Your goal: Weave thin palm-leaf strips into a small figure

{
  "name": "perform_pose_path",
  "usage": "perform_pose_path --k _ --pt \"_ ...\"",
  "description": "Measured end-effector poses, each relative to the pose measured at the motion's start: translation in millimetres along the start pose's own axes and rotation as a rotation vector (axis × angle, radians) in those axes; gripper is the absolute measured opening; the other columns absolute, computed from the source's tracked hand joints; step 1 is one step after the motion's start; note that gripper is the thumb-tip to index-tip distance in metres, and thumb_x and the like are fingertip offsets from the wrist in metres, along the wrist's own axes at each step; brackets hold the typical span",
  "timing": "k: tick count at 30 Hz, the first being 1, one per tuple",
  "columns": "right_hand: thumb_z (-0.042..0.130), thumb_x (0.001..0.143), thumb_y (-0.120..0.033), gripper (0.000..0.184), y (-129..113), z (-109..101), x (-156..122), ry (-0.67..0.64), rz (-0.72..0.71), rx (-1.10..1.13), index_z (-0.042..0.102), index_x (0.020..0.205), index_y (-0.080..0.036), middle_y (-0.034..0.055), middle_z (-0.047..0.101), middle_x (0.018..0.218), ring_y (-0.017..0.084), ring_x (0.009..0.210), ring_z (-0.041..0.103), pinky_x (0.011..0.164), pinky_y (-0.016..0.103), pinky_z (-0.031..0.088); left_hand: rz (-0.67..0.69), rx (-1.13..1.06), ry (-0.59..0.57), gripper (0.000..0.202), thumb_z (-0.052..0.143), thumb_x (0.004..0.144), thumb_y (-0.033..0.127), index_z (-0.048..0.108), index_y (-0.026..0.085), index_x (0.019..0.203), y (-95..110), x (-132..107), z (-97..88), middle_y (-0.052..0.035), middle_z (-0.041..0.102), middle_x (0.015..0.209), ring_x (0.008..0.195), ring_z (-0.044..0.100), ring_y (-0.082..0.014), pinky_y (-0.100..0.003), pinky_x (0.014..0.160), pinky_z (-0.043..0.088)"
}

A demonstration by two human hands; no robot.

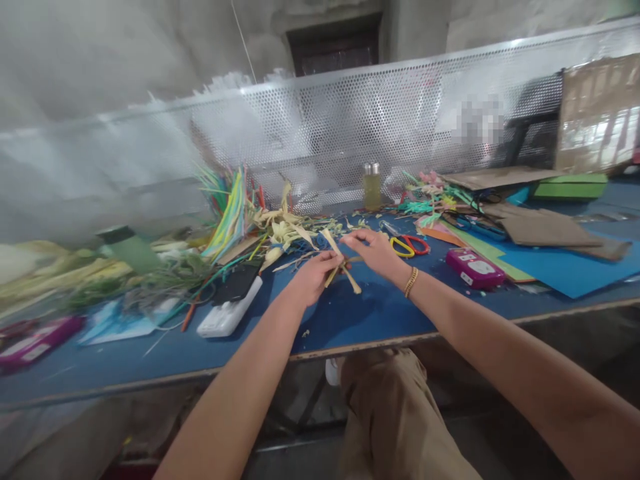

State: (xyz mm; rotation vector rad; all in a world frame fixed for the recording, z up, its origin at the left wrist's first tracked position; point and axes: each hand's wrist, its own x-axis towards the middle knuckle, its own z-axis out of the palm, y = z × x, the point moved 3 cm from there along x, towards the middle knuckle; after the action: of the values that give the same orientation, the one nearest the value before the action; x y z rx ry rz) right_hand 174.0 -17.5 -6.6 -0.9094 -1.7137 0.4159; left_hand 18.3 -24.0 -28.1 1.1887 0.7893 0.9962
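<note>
My left hand point(317, 275) pinches a small bundle of crossed pale, dried husk strips point(331, 243) above the blue tabletop. Several ends of the strips stick out past its fingertips, up and down. Close on the right, my right hand point(376, 253) has its fingers bent together around a strip running sideways from the bundle; its fingertips are partly hidden. A gold bracelet point(411, 283) circles the right wrist. Just beyond that hand lie scissors point(411, 246) with yellow and red handles. A heap of loose dried husks point(287, 233) spreads behind the left hand.
A white power strip point(225, 319) with a black phone point(237, 281) lies at left, near colourful pipe cleaners point(233, 213). A purple box point(474, 268), blue paper point(570, 267) and cardboard pieces point(543, 225) are at right. A small bottle point(372, 188) stands before the perforated metal panel point(400, 107).
</note>
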Motion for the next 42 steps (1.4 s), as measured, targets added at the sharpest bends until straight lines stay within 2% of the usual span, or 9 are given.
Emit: perform_pose_path --k 3,5,8,13,18,25,31,36,42 --pt "0.048 0.092 -0.038 0.028 0.5 -8.5 -0.3 0.109 -0.085 -0.052 0.066 0.103 -0.020 0.0072 0.068 0.106 0.018 0.098 0.061 0.088 0.033 0.046 0.001 -0.198 0.065 0.020 0.072 0.074 0.028 0.067 0.019 0.092 4.9 0.4 -2.2 -0.0006 0.067 0.075 0.064 0.060 -0.0108 -0.023 0.061 0.045" --pt "0.047 0.093 -0.038 0.028 -1.2 -11.8 -2.8 0.134 -0.138 -0.124 0.065 0.107 -0.021 0.0080 0.067 0.108 0.020 0.100 0.061 0.089 0.034 0.044 -0.021 -0.280 0.086 0.022 0.070 0.076 0.027 0.067 0.021 0.097 6.3 0.6 -3.7 0.0002 0.066 0.076 0.064 0.060 -0.0106 -0.022 0.058 0.045" --pt "0.047 0.093 -0.038 0.026 -6.0 -12.3 -7.3 0.115 -0.181 -0.246 0.065 0.103 -0.022 0.0069 0.069 0.103 0.021 0.095 0.062 0.087 0.036 0.042 -0.036 -0.314 0.115 0.024 0.070 0.077 0.028 0.066 0.022 0.099 6.2 0.7 -6.3 0.0002 0.066 0.076 0.065 0.062 -0.0111 -0.021 0.055 0.044" --pt "0.062 0.084 -0.042 0.023 -12.2 -6.8 -11.4 0.044 -0.222 -0.402 0.064 0.093 -0.021 0.0035 0.071 0.087 0.020 0.083 0.063 0.088 0.038 0.033 -0.025 -0.291 0.146 0.025 0.070 0.076 0.027 0.066 0.022 0.100 5.5 0.1 -8.4 -0.0005 0.066 0.074 0.066 0.063 -0.0121 -0.021 0.050 0.041" --pt "0.059 0.087 -0.030 0.012 -10.1 -4.9 -9.4 -0.038 -0.242 -0.499 0.066 0.084 -0.022 0.0022 0.072 0.085 0.019 0.082 0.062 0.085 0.037 0.028 -0.009 -0.196 0.130 0.028 0.073 0.072 0.030 0.066 0.022 0.099 8.1 -1.5 -6.2 -0.0002 0.068 0.077 0.063 0.061 -0.0115 -0.022 0.051 0.039" --pt "0.049 0.092 -0.026 0.019 -18.0 -4.8 -10.7 -0.075 -0.301 -0.589 0.066 0.085 -0.022 0.0034 0.071 0.089 0.019 0.085 0.058 0.086 0.037 0.025 0.112 -0.023 0.178 0.038 0.083 0.059 0.028 0.063 0.020 0.090 7.9 -0.8 -5.5 0.0027 0.063 0.069 0.056 0.054 -0.0085 -0.021 0.051 0.035" --pt "0.048 0.093 -0.027 0.022 -19.2 0.5 -10.6 -0.141 -0.334 -0.606 0.070 0.092 -0.025 0.0026 0.071 0.087 0.019 0.085 0.056 0.087 0.038 0.023 0.224 0.245 0.262 0.023 0.079 0.056 0.023 0.064 0.016 0.072 7.2 1.9 -8.7 0.0020 0.059 0.058 0.051 0.047 -0.0088 -0.023 0.050 0.031" --pt "0.050 0.092 -0.030 0.022 -18.2 -4.1 -8.1 -0.138 -0.331 -0.629 0.070 0.083 -0.025 0.0021 0.070 0.080 0.021 0.085 0.052 0.086 0.038 0.023 0.241 0.265 0.300 0.015 0.073 0.057 0.021 0.064 0.017 0.068 8.7 0.9 -9.4 -0.0011 0.064 0.062 0.057 0.054 -0.0123 -0.024 0.054 0.036" --pt "0.050 0.092 -0.034 0.023 -17.1 -7.7 -7.0 -0.157 -0.315 -0.622 0.070 0.084 -0.027 0.0017 0.069 0.079 0.021 0.087 0.050 0.085 0.040 0.023 0.250 0.271 0.323 0.012 0.072 0.057 0.018 0.066 0.016 0.067 12.8 -2.0 -10.1 -0.0012 0.064 0.061 0.056 0.053 -0.0122 -0.025 0.057 0.037"
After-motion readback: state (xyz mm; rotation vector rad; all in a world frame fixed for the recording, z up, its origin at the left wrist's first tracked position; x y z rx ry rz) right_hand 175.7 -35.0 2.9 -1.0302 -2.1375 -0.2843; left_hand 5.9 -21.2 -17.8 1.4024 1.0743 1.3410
